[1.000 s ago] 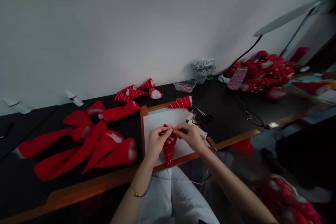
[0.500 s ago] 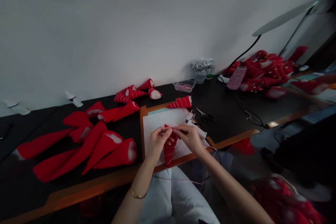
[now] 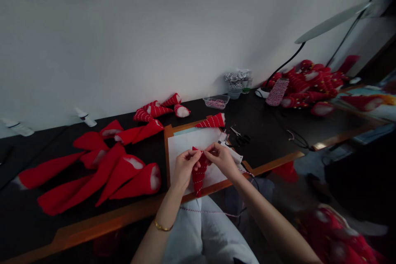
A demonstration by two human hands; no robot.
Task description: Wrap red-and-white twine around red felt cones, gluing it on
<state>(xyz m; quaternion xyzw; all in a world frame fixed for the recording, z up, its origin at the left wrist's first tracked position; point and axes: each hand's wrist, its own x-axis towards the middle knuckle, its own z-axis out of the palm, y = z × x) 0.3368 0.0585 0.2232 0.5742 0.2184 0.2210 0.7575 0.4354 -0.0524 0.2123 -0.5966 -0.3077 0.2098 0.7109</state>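
The left hand [image 3: 185, 168] and the right hand [image 3: 221, 159] met over the upper end of a red cone [image 3: 198, 173] wound with white beaded string. The cone's long axis ran nearly straight toward and away from the person, with the narrow tip pointing at the near table edge and the wide end lying under the fingers. Both hands were closed in a pinch: the left hand's fingers were curled onto the cone's left upper edge, and the right hand's thumb and forefinger gripped its top from the right. The fingertips of the two hands almost touched.

The cone lay on a white sheet [image 3: 188, 142] fixed to a wooden-framed board [image 3: 168, 148]. Its tip reached the board's near frame rail. A beaded string [image 3: 210, 212] hung below the table edge across the person's lap.

A second wrapped cone [image 3: 213, 121] lay at the far rail of the board, well apart from the hands. Scissors [image 3: 239, 136] lay just right of the board on the black table [image 3: 266, 132]. A heap of plain red cones [image 3: 105, 169] filled the table to the left, near the board's left rail. Bare black table surface lay to the right of the scissors.
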